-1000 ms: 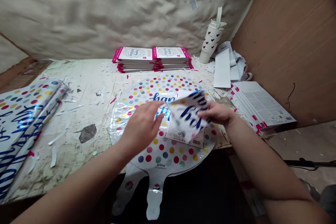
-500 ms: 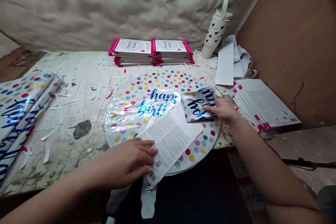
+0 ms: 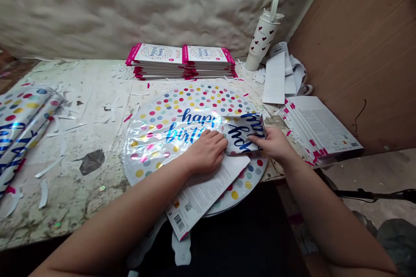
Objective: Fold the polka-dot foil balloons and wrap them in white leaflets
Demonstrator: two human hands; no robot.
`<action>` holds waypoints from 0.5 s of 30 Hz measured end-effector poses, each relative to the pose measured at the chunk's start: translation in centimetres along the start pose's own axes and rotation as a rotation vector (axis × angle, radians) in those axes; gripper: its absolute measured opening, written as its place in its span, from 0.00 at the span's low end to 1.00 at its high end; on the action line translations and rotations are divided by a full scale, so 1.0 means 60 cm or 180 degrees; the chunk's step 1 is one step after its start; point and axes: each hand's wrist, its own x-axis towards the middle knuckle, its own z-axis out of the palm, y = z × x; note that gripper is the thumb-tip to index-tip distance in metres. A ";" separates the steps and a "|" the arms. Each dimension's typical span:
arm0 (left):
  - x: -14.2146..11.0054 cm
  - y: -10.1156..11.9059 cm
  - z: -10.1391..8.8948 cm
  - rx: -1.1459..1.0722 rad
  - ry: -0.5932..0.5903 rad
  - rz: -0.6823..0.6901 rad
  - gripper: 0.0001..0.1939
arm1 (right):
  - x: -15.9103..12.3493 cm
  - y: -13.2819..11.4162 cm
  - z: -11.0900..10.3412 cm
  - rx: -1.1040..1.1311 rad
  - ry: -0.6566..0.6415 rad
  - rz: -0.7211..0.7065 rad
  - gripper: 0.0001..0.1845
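Just above the left hand (image 3: pixel 206 151), a round silver foil balloon with coloured polka dots (image 3: pixel 152 138) reads "happy birth" in blue script, the rest covered. At the right hand (image 3: pixel 269 145), a folded silver foil sheet (image 3: pixel 242 134) shows blue script, too folded to read. Below the left hand, a white printed card (image 3: pixel 198 192) carries a black barcode (image 3: pixel 178 223) and a QR code (image 3: pixel 187 207); its small print is illegible.

- Left hand (image 3: pixel 206 151) presses flat on a round polka-dot foil balloon (image 3: pixel 191 104), at the end of a printed card sleeve (image 3: pixel 198 194)
- Right hand (image 3: pixel 273 143) grips a folded foil sheet (image 3: pixel 242 134) with blue lettering
- Stacked pink-edged balloon packets (image 3: pixel 180 61) lie beyond, on a scrap-strewn workbench (image 3: pixel 81 95)
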 end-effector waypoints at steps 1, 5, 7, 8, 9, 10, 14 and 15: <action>-0.001 0.000 -0.005 -0.0004 0.0048 0.0035 0.07 | -0.006 -0.009 -0.001 0.0048 -0.0206 0.0073 0.16; -0.005 0.003 -0.019 0.0086 0.0344 0.0221 0.07 | -0.010 -0.035 -0.015 0.0413 -0.1314 0.0438 0.16; -0.006 0.007 -0.021 0.0138 0.0363 0.0333 0.08 | -0.003 -0.044 -0.021 0.0565 -0.1757 0.0578 0.18; -0.007 0.009 -0.021 0.0150 0.0339 0.0374 0.09 | 0.002 -0.048 -0.022 0.0616 -0.1906 0.0641 0.19; -0.008 0.010 -0.021 0.0153 0.0312 0.0391 0.08 | 0.007 -0.053 -0.022 0.0656 -0.1971 0.0704 0.20; -0.009 0.011 -0.021 0.0152 0.0291 0.0384 0.08 | 0.012 -0.058 -0.021 0.0679 -0.1918 0.0754 0.21; -0.009 0.013 -0.026 0.0141 0.0256 0.0304 0.08 | 0.021 -0.080 -0.006 0.0546 -0.1252 0.0586 0.15; -0.008 0.014 -0.028 0.0135 0.0243 0.0320 0.07 | 0.022 -0.085 -0.002 0.0449 -0.1190 0.0494 0.13</action>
